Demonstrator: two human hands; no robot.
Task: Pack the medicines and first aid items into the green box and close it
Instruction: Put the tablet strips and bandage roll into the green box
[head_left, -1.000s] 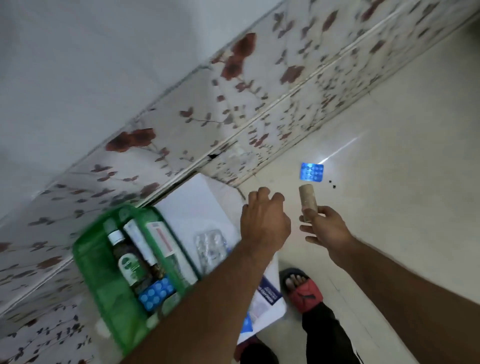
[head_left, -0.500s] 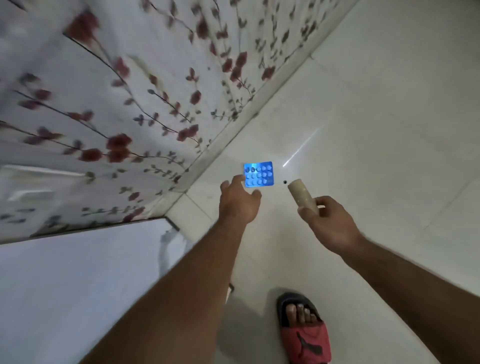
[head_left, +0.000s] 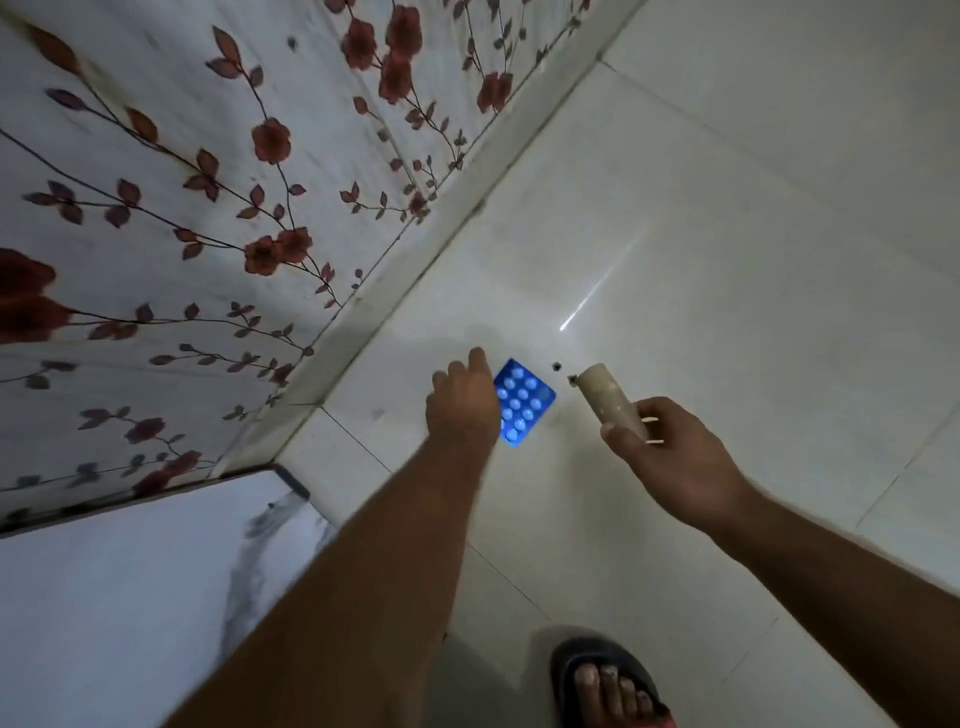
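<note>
left hand (head_left: 464, 405) loose-fingered over blue blister pack (head_left: 522, 408), right hand (head_left: 675, 457) grasping beige roll (head_left: 608, 397)

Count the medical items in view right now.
2. A blue blister pack lies on the floor, partly hidden by the left hand reaching over it. A beige roll is in the right hand's grip.

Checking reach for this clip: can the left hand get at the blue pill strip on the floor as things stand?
Probably yes. The left hand is already at the edge of the blue pill strip, which lies flat on bare floor with nothing over it. The right hand, holding a beige roll, stays clear.
</note>
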